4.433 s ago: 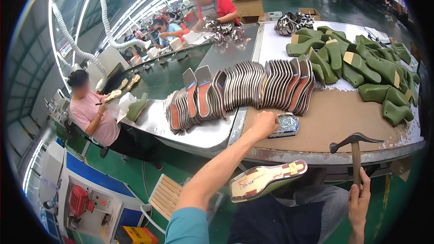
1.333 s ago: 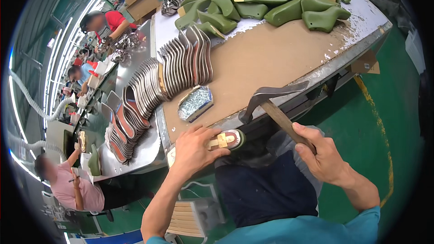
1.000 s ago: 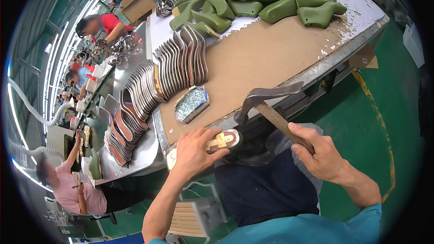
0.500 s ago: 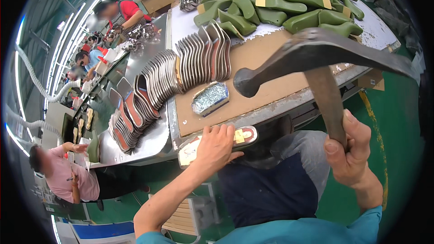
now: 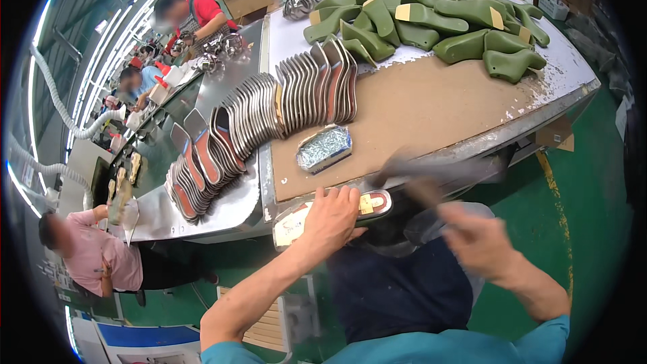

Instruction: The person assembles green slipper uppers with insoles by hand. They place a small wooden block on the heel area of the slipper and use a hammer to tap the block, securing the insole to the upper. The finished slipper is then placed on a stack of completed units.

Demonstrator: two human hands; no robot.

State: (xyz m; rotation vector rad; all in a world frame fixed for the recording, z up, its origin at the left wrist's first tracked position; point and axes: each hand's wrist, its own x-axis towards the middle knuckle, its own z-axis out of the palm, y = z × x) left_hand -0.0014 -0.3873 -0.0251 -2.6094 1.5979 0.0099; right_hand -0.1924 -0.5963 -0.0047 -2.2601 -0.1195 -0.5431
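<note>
Just beyond the hands (image 5: 331, 219), a tack box (image 5: 331, 164) fronts lined-up insoles (image 5: 253, 113).

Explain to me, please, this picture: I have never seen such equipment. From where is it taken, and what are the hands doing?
There is no machine here: these are a person's two bare hands, seen from a wide fisheye camera worn on the head, so straight edges look bent. The left hand grips a shoe form, sole side up. The right hand holds a hammer, blurred in this picture. On the worktable are an open box of small metal pieces, a long row of curved insoles and a heap of green shoe forms.
</note>
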